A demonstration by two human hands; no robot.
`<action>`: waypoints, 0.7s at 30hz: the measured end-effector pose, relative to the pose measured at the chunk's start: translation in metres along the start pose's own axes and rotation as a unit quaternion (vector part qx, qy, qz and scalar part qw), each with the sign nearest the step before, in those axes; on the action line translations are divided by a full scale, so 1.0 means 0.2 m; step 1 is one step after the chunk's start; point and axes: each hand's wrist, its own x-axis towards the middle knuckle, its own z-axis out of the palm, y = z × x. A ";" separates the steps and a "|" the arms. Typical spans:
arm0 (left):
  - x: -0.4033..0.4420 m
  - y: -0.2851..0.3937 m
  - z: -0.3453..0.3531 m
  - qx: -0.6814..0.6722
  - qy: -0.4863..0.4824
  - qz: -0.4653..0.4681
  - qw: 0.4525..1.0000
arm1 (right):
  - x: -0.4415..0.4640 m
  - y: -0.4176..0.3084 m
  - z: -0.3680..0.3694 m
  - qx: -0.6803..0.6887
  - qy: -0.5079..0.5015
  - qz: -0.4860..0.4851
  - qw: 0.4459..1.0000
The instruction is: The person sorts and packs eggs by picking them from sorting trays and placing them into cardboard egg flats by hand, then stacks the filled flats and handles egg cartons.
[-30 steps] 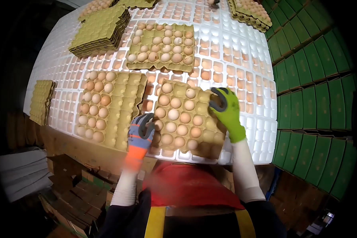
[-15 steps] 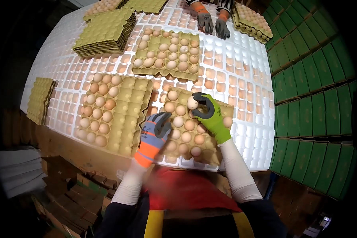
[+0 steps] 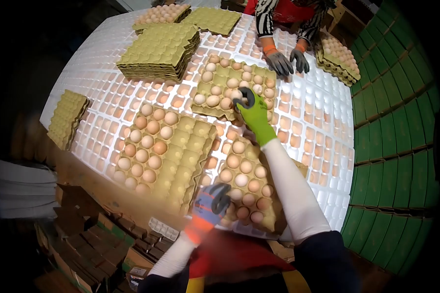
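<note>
Since the earlier frame, my right hand (image 3: 253,112) has moved from over the near tray (image 3: 270,222) to over the far tray (image 3: 222,75); my left hand (image 3: 210,205) remains low, by the near tray. The egg (image 3: 236,94) is at the front of the far tray, among other eggs. Right hand state: thumb and fingers pinch this egg. Whether it sits in a cup or is lifted, I cannot tell. Left hand state: fingers half curled, nearer my body than the far tray, at the left edge of the near tray. Whether it touches the edge or grips anything, I cannot tell.

Caution, by my judgement: excess pinch force may crack the shell; too little, on a smooth shell, may let it slip. Lowering it off-centre may knock its neighbours. My right sleeve (image 3: 296,190) crosses above the near tray; a dropped elbow could disturb the eggs there.

Nearer me and left of the far tray lies the left tray (image 3: 181,151), its left columns filled. White trays (image 3: 330,117) extend beneath and around the far tray, many cups holding eggs. Just off its right corner rest a co-worker's two gloved hands (image 3: 278,63); if both of us reached for that corner, hands could collide. Left of the far tray stands a tray stack (image 3: 154,49); well to its right, green boxes (image 3: 386,146).
</note>
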 end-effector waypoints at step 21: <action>-0.04 -0.06 -0.08 0.099 -0.063 0.034 0.993 | -1.15 -0.26 -0.48 0.177 -0.174 0.287 0.925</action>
